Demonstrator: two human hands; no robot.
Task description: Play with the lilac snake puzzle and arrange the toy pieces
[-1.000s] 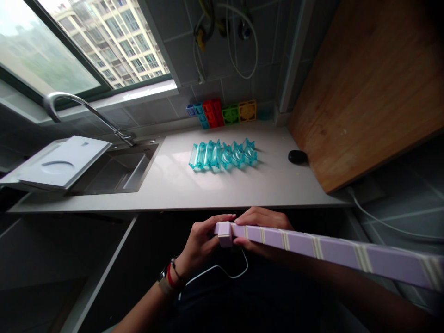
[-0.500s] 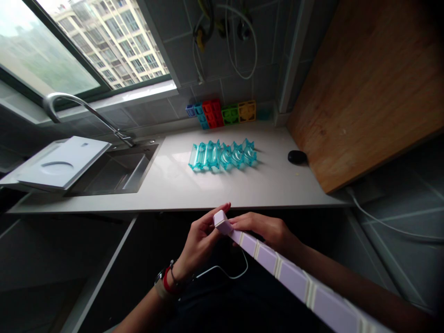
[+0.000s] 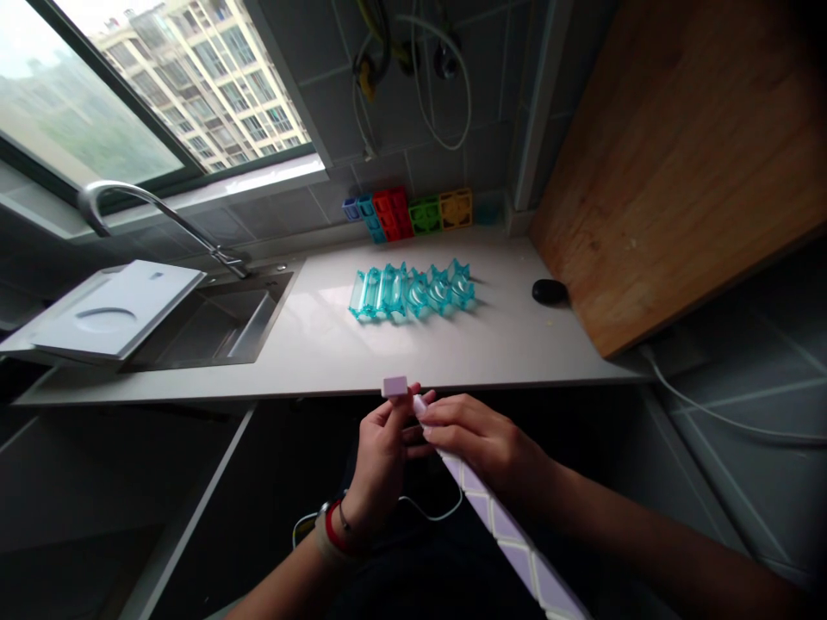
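A long lilac-and-white snake puzzle [image 3: 500, 515] made of wedge segments runs from my hands down to the lower right, past the frame's bottom edge. My right hand [image 3: 481, 435] is wrapped over its upper part, near the counter's front edge. Its bent end block [image 3: 394, 387] sticks up above my left hand [image 3: 381, 439], whose thumb and fingers pinch just below it. Some of the puzzle is hidden by my fingers. Beyond my hands, a translucent teal zigzag row of pieces [image 3: 413, 293] lies on the white counter [image 3: 517, 344].
Red blocks [image 3: 392, 214], a green block [image 3: 425, 215] and a yellow block [image 3: 456, 209] stand against the wall. A black computer mouse [image 3: 550, 292] lies by the wooden board [image 3: 672, 172]. A sink [image 3: 194, 331], partly covered by a white box [image 3: 122, 308], is left.
The puzzle's end block has turned and now sits up and left of the strip. The strip hangs more steeply. My left wrist has moved right, and my right hand covers more of the strip.
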